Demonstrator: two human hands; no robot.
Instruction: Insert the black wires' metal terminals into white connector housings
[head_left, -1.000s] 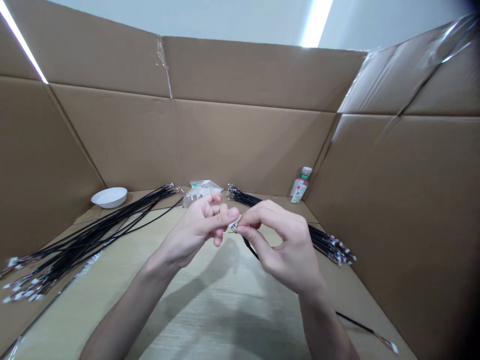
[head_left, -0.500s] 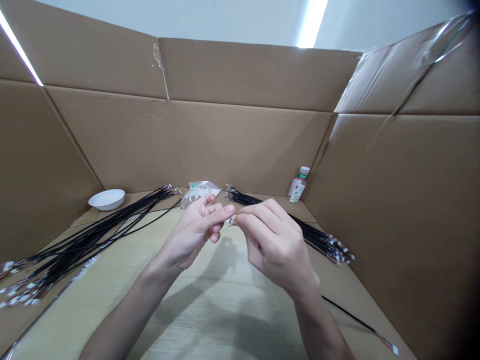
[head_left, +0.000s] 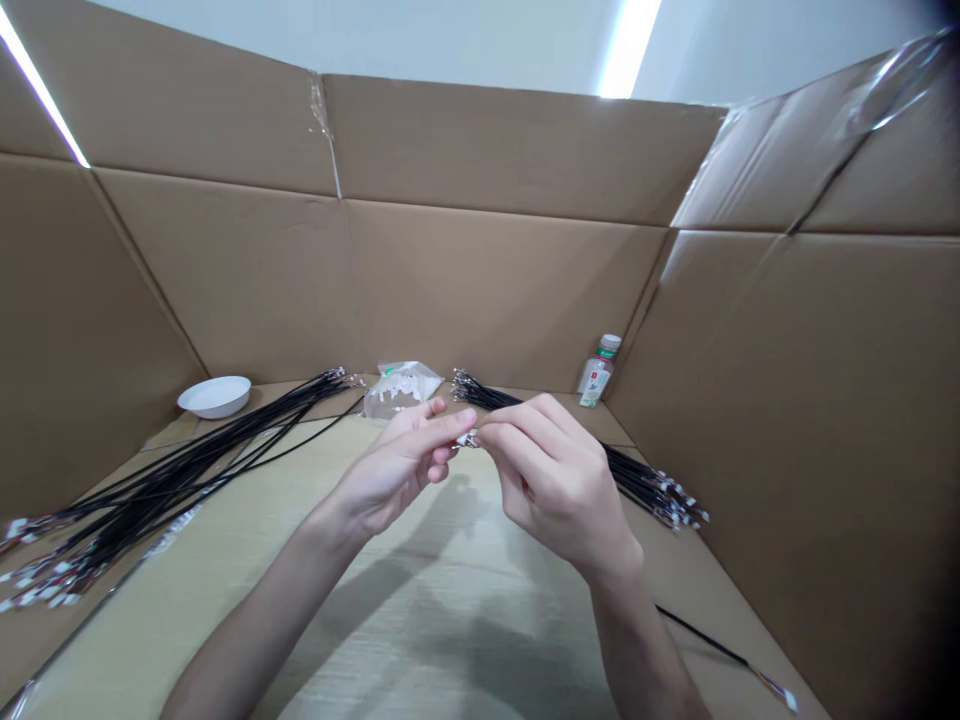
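My left hand (head_left: 397, 465) and my right hand (head_left: 559, 480) meet above the middle of the table, fingertips pinched together on a small white connector (head_left: 468, 439) at the end of a black wire. The wire runs down behind my right hand and reappears as a black wire tail (head_left: 720, 655) on the table at the lower right. Both hands are closed in a pinch. How the connector sits between the fingertips is mostly hidden.
A bundle of black wires (head_left: 172, 470) lies at the left, another wire bundle (head_left: 645, 480) at the right. A white bowl (head_left: 215, 395), a plastic bag of small white parts (head_left: 397, 385) and a small bottle (head_left: 600, 370) stand at the back. Cardboard walls (head_left: 487, 290) surround the wooden table (head_left: 420, 620).
Both hands have risen slightly and drawn closer to the back. The wire tail at the lower right has shifted a little; the pinch on the connector holds.
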